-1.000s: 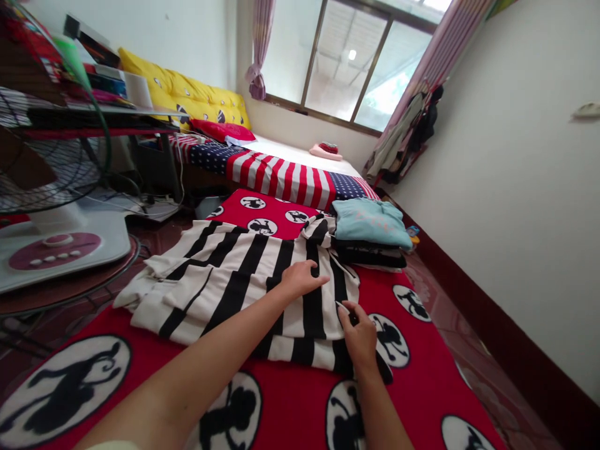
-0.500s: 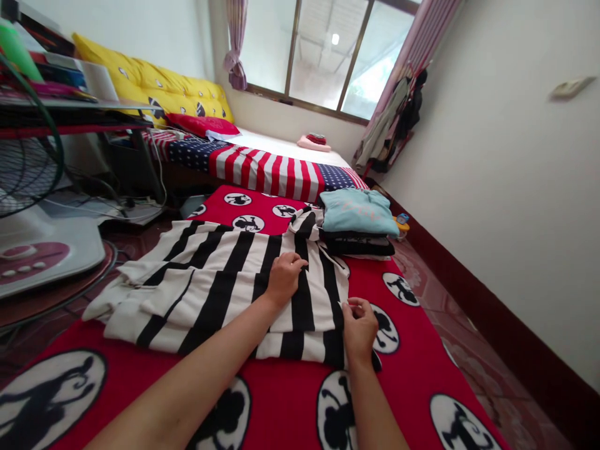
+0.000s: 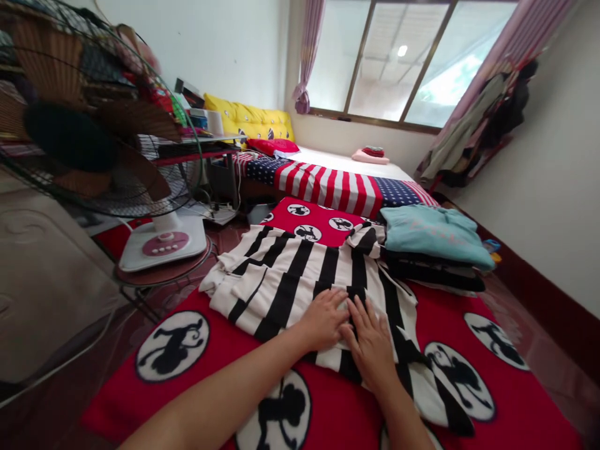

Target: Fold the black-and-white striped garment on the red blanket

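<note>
The left hand (image 3: 327, 319) and the right hand (image 3: 371, 342) rest palm down on the striped top (image 3: 288, 284), close together with fingers spread, released rather than pinching any cloth. Such flat contact seems meant to press the fabric smooth, since the part near them is bunched into layers. The top lies across the red blanket (image 3: 119, 400), its collar (image 3: 364, 240) away from the person and one sleeve (image 3: 435, 387) trailing out by the right forearm; spread like this, most of it is within easy reach. Past the collar, a blue sweatshirt (image 3: 435, 234) sits on dark clothes (image 3: 435, 273), stacked perhaps to leave space for the top. Farther off, the fan (image 3: 70, 134) stands on a stool (image 3: 159, 279), probably for height, and the bed (image 3: 328, 156) runs below the window (image 3: 398, 69), a small pile of folded cloth (image 3: 370, 157) upon it
</note>
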A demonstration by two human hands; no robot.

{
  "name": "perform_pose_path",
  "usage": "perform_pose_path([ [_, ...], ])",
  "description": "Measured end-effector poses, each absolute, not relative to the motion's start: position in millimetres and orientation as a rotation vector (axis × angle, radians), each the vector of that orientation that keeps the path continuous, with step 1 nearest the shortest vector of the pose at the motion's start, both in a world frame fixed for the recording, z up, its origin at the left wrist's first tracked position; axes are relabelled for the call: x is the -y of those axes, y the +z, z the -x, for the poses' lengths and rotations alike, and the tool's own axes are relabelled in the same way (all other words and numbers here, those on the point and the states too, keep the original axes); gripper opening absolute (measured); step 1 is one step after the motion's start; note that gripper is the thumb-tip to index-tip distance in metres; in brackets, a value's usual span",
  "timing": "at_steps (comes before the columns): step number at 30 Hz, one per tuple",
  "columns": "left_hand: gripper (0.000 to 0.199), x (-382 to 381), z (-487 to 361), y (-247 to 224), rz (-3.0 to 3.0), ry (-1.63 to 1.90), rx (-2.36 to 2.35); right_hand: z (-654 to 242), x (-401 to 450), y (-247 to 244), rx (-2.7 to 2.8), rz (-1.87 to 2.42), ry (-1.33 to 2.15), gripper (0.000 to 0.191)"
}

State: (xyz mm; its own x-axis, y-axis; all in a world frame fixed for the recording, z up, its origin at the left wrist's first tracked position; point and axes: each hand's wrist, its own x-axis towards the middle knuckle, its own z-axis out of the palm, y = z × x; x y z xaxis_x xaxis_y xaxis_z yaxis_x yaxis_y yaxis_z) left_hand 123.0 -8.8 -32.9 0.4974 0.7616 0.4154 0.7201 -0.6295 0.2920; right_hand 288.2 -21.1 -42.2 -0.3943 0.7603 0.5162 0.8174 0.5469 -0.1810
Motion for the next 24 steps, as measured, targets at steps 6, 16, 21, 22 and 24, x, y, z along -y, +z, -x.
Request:
perform_pose_path([
  [6,0.055,27.8,-67.8,-29.3,-2.636,0.684,-1.492,-296.0,19.9,-57.9,2.316,1.427,-0.28,0.056],
  [16,0.056,52.4,10.1,-26.9,-2.486,0.607,-1.965,-294.8,25.7,-50.3,2.346,1.623,-0.333,0.053],
  [21,0.052,54.6,6.3,-26.5,-2.425,0.673,-2.095,-285.3,27.0,-39.4,2.282,1.802,-0.297,0.055],
  [22,0.051,52.8,2.2,-25.4,-2.417,0.686,-2.107,-276.6,28.2,-34.1,2.272,1.835,-0.271,0.055],
  [24,0.048,47.2,-7.1,-22.7,-2.429,0.688,-2.085,-252.4,31.4,-22.7,2.296,1.82,-0.185,0.054],
])
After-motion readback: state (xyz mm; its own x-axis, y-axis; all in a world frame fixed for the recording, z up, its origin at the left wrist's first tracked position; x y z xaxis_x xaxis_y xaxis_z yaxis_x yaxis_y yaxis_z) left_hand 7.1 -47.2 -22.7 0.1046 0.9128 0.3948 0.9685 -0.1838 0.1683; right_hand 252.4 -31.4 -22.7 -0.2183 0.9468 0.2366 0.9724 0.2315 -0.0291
